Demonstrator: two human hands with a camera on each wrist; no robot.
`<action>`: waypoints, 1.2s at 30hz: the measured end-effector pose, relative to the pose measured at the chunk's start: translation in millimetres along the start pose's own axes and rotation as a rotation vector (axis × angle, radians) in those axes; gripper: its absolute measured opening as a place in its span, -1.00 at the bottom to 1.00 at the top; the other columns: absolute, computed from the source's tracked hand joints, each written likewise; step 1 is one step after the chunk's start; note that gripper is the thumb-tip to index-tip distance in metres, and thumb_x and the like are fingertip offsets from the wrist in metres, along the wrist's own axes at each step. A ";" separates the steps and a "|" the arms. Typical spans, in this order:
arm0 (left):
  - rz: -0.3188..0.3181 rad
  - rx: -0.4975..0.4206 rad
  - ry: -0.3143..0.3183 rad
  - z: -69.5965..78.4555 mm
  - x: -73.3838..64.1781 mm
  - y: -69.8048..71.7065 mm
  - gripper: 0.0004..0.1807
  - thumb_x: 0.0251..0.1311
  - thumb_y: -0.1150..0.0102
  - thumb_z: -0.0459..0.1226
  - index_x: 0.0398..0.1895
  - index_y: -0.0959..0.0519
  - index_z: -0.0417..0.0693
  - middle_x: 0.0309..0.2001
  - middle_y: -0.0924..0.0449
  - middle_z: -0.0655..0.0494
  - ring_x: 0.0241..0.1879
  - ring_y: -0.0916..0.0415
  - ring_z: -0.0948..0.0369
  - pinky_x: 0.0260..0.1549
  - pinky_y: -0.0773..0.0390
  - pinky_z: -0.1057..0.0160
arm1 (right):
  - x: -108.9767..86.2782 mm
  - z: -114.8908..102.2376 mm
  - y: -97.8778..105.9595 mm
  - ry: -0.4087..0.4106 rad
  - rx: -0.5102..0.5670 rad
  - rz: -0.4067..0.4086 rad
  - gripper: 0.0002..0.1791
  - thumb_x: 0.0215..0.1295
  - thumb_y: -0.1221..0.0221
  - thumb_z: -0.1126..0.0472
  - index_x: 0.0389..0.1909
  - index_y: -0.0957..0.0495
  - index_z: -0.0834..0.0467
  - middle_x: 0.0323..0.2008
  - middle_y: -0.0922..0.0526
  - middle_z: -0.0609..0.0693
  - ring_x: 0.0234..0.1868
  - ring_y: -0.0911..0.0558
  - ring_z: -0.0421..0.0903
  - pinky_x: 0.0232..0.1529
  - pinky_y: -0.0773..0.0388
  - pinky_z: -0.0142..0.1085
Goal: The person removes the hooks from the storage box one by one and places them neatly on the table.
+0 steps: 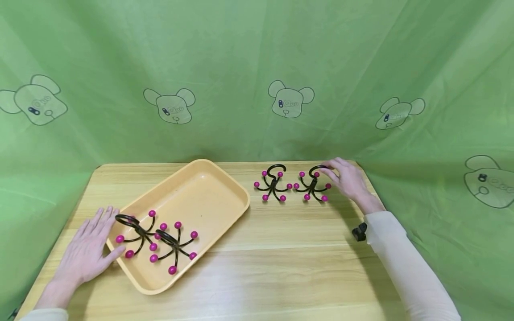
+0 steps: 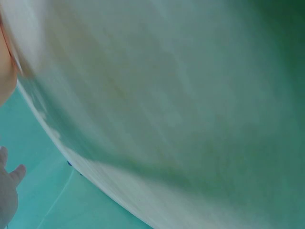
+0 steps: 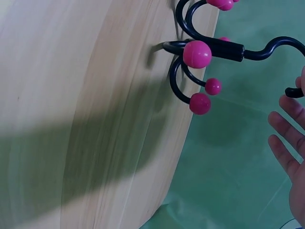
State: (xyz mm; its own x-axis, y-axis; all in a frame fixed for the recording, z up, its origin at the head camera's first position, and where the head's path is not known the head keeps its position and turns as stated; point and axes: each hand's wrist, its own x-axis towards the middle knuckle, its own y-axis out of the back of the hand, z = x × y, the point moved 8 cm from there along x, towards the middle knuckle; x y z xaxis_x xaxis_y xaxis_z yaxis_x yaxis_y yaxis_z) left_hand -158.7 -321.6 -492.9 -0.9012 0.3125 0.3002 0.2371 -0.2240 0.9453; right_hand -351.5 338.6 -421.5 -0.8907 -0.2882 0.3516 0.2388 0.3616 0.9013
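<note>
Rack [image 1: 314,183], black, pink-knobbed, upright near table's [image 1: 289,272] far edge, its hook [image 1: 315,168] pinched by right hand [image 1: 346,179], beside second rack [image 1: 274,184]; third rack [image 1: 141,232] and fourth rack [image 1: 176,246] in tray [image 1: 205,191], left hand [image 1: 89,246] spread against it; step judged setting down or lifting, next move calling for steady hook grip.
</note>
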 end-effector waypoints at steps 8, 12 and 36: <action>-0.007 -0.002 0.005 -0.1 -0.2 -0.1 0.11 0.29 -0.25 0.07 0.73 0.09 -0.13 0.76 0.32 0.06 0.76 0.47 0.17 0.62 0.64 0.40 | -1.0 4.5 -0.8 -0.020 0.012 -0.015 -0.68 0.50 -0.25 0.10 0.12 -0.67 0.20 0.02 -0.74 0.24 -0.04 -0.72 0.31 0.05 -0.65 0.24; -0.005 -0.005 0.003 -0.1 0.0 -0.7 0.10 0.28 -0.26 0.07 0.73 0.08 -0.14 0.76 0.32 0.06 0.75 0.50 0.20 0.62 0.64 0.40 | -1.6 3.5 -0.1 -0.015 0.007 -0.004 -0.66 0.50 -0.26 0.08 0.14 -0.67 0.18 0.04 -0.73 0.23 -0.06 -0.72 0.30 0.01 -0.66 0.23; -0.011 0.000 0.005 -0.9 1.2 -0.2 0.12 0.28 -0.26 0.10 0.73 0.09 -0.12 0.75 0.32 0.07 0.73 0.57 0.29 0.61 0.64 0.41 | 0.0 -114.0 14.2 0.102 0.103 0.065 -0.29 0.37 -0.28 -0.15 0.41 -0.50 0.16 0.32 -0.62 0.24 0.33 -0.58 0.27 0.38 -0.46 0.30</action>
State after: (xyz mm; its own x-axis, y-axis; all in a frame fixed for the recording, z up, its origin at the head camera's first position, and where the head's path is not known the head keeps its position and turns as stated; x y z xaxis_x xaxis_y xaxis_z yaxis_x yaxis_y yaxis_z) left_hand -160.1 -322.0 -492.9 -0.9056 0.3107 0.2887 0.2270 -0.2201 0.9487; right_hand -304.0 242.7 -379.9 -0.8295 -0.3483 0.4366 0.2488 0.4694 0.8472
